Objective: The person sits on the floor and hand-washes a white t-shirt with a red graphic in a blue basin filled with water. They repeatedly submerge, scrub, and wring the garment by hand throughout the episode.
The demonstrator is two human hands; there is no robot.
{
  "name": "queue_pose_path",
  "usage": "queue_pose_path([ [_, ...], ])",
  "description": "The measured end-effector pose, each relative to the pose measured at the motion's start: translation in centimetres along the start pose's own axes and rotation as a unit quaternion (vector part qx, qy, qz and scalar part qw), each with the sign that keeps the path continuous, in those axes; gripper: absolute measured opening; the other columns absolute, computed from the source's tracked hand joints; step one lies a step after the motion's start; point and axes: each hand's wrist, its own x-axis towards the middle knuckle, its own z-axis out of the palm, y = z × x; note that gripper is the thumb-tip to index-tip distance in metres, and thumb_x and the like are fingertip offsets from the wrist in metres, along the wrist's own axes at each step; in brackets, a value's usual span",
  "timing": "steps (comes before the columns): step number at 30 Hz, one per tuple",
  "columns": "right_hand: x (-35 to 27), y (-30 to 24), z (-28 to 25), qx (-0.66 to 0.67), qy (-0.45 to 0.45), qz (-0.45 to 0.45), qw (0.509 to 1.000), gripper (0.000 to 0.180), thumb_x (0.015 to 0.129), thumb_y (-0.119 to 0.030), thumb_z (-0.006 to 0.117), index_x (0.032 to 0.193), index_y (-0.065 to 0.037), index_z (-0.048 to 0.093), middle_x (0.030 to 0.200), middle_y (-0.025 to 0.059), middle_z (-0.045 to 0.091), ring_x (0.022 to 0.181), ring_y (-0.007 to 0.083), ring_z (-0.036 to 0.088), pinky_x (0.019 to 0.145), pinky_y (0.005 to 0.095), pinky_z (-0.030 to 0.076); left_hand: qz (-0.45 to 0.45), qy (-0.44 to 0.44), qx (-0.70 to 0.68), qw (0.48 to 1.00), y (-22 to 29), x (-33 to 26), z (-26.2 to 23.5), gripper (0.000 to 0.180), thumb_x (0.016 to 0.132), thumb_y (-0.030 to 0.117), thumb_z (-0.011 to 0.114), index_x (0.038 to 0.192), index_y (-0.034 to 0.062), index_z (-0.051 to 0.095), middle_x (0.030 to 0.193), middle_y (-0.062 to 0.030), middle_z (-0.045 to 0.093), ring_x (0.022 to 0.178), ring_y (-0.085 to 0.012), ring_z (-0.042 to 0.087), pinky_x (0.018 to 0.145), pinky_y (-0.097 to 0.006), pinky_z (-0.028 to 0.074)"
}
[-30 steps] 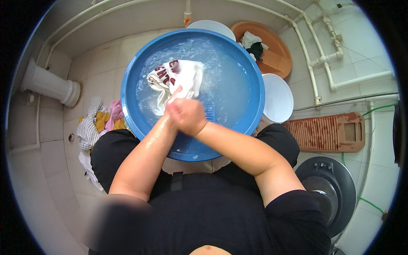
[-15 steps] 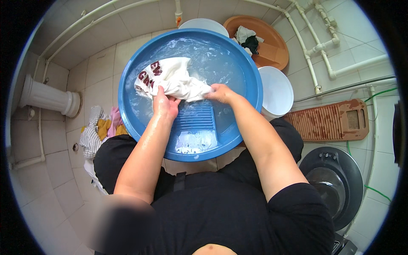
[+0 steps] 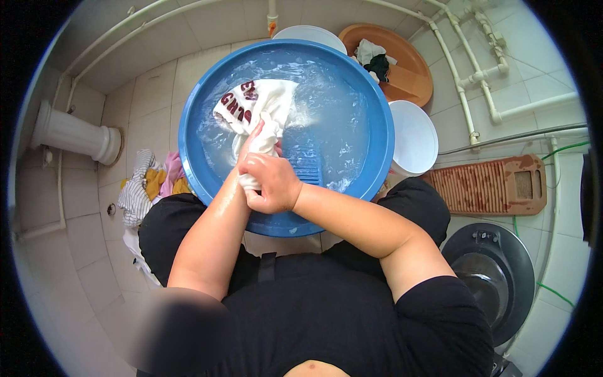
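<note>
Scrubbing a white garment in the blue basin

Your right hand (image 3: 271, 183) is clenched around a bunched end of the white garment with dark red lettering (image 3: 257, 107), which trails away into the soapy water at the far left of the blue basin (image 3: 377, 119). Your left hand (image 3: 254, 141) lies along the cloth, mostly hidden behind the right, so its grip cannot be told. Keep the fabric wet and drag it across the ribbed washboard section (image 3: 309, 168) just right of your hands, working in short strokes and shifting your hold to reach fresh cloth.

Black short-sleeved top, black trousers, bare wet forearms
</note>
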Motion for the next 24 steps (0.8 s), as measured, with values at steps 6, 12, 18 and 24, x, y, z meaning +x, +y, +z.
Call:
queue_pose_path([
  [6,-2.1,8.0,0.4,-0.058,0.137,0.229,0.962,0.02,0.074,-0.023,0.061,0.067,-0.005,0.055,0.063,0.0148,0.056,0.057,0.0313,0.055,0.051,0.0357,0.044,0.054,0.13,-0.004,0.99,-3.4,0.7,1.7,0.028,0.085,0.029,0.045,0.097,0.0055,0.055,0.084,-0.0068,0.06,0.077,-0.0209,0.058,0.074,-0.036,0.049],
  [12,-0.7,2.6,0.8,0.044,0.096,0.231,0.967,0.02,0.077,-0.027,0.055,0.081,-0.01,0.063,0.074,0.0167,0.061,0.067,0.0352,0.058,0.059,0.0386,0.047,0.118,0.141,0.087,0.979,-2.9,0.3,0.0,0.03,0.085,0.032,0.043,0.098,0.0067,0.054,0.086,-0.0072,0.059,0.078,-0.02,0.057,0.073,-0.034,0.048],
  [18,-1.2,7.4,-0.5,-0.097,0.194,0.282,0.935,0.024,0.078,-0.032,0.055,0.074,-0.009,0.059,0.07,0.0164,0.059,0.064,0.0363,0.057,0.059,0.0411,0.046,0.062,0.129,0.01,0.99,-3.3,0.7,1.9,0.033,0.087,0.03,0.042,0.104,0.0042,0.053,0.094,-0.0082,0.059,0.085,-0.0206,0.058,0.078,-0.034,0.047],
  [24,-4.5,16.8,-6.3,-0.193,0.078,0.528,0.824,0.041,0.084,-0.044,0.047,0.079,-0.005,0.059,0.096,0.0207,0.058,0.09,0.0367,0.056,0.075,0.0439,0.043,0.161,0.085,0.099,0.978,-2.6,0.0,3.4,0.044,0.09,0.031,0.045,0.123,0.0014,0.038,0.121,-0.0126,0.048,0.112,-0.027,0.047,0.095,-0.042,0.037],
])
